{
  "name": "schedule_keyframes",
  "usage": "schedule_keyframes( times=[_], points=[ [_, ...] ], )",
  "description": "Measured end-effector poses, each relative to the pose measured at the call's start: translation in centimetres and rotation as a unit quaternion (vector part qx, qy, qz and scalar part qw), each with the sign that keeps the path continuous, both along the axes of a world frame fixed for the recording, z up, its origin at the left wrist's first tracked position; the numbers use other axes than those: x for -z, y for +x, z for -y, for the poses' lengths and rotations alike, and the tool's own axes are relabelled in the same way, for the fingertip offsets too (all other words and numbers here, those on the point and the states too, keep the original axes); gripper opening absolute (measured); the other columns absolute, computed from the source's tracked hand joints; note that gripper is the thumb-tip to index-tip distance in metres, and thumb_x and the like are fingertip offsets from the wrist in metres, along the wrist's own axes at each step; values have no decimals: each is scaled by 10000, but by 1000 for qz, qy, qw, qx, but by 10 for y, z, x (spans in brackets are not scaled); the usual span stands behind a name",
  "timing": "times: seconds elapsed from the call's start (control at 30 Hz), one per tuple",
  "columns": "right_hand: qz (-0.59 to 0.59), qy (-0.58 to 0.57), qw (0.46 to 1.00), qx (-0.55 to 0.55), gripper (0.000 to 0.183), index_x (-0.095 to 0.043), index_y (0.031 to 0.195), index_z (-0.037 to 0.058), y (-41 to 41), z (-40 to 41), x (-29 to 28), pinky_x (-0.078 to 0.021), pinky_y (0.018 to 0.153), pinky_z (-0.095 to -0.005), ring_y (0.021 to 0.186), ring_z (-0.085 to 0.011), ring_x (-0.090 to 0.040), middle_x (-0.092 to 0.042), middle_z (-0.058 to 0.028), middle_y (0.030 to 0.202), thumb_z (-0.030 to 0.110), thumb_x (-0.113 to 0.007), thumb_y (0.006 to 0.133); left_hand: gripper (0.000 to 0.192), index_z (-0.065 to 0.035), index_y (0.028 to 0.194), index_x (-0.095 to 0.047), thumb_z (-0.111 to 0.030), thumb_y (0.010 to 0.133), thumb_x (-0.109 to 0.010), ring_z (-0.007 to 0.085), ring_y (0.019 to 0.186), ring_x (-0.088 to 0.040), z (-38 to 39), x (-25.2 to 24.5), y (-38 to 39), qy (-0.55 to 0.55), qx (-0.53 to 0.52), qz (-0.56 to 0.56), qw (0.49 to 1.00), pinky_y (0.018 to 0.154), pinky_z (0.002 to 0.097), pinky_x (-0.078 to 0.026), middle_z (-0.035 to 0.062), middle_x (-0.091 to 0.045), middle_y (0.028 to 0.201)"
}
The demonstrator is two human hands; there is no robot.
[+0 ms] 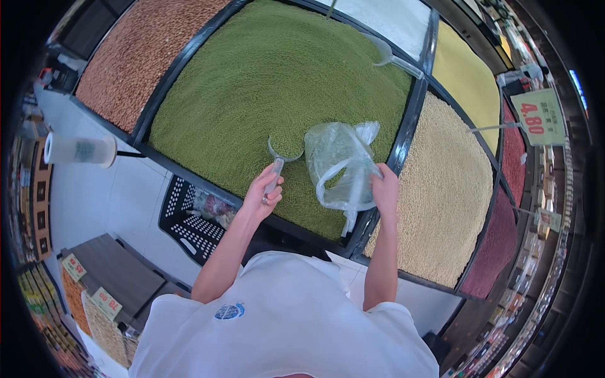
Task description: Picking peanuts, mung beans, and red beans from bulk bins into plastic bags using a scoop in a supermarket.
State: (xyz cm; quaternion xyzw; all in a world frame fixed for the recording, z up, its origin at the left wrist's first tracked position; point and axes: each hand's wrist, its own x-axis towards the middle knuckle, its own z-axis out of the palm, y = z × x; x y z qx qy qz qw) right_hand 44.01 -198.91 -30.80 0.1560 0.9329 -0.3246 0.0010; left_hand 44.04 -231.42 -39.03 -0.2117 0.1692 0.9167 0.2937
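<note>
My left hand (265, 190) is closed around the handle of a clear plastic scoop (278, 165), whose bowl rests in a large bin of green mung beans (246, 90). Beans show inside the scoop's rim. In my right hand (386, 191) is the edge of a thin, clear plastic bag (336, 151). The bag hangs with its handle loop spread, just right of the scoop, over the bin's near right corner. Whether it holds any beans, I cannot tell. A second clear scoop (394, 57) lies at the bin's far right edge.
Black dividers separate the mung beans from reddish-brown beans (146, 56) at left and pale beans (435, 193) at right. A price sign (540, 117) stands at far right. A roll of plastic bags (80, 150) juts out at left. Below the bin's front edge is a black perforated basket (194, 231).
</note>
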Motion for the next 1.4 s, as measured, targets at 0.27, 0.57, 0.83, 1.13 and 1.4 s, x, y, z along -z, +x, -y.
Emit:
schedule_keyframes(
  times=[0.27, 0.57, 0.83, 1.13, 1.4],
  points=[
    [-5, -653, 753, 79, 92, -544, 946, 51, -18, 69, -60, -241, 419, -223, 477, -59, -345, -449, 23, 631, 120, -485, 962, 417, -151, 1353, -454, -135, 948, -551, 66, 459, -377, 15, -23, 56, 9, -36, -5, 999, 376, 183, -285, 59, -537, 872],
    [-25, -730, 681, 60, 199, -498, 1101, 71, -4, 80, -42, -355, 475, -241, 531, -107, -418, -541, -53, 791, 168, -561, 939, 337, -132, 1302, -480, -145, 970, -531, 66, 480, -396, 15, -79, 77, 15, -70, -23, 997, 372, 172, -304, 74, -554, 892],
    [-171, 166, 914, -329, 631, -541, 1249, 76, 0, 107, -83, -415, 957, -481, 1149, -320, -529, -560, -154, 1205, 217, -791, 687, 331, -116, 1293, -463, -136, 969, -523, 67, 467, -395, 16, -97, 89, 42, -88, -28, 995, 366, 176, -303, 87, -555, 888],
    [-24, 157, 919, -360, 182, -633, 928, 43, -39, 88, 5, -527, 727, -494, 844, -363, -676, -675, -197, 875, 121, -641, 764, 413, -135, 1350, -439, -155, 953, -550, 61, 461, -391, 3, -122, 117, -15, -88, -24, 996, 367, 170, -286, 72, -567, 885],
    [121, -231, 931, -257, 198, -658, 953, -10, -74, 78, 33, -524, 738, -354, 776, -244, -669, -691, -134, 843, 142, -639, 828, 572, -163, 1475, -327, -183, 948, -547, 44, 456, -396, -5, -141, 151, -76, -31, -8, 997, 364, 173, -273, 52, -558, 891]
  ],
)
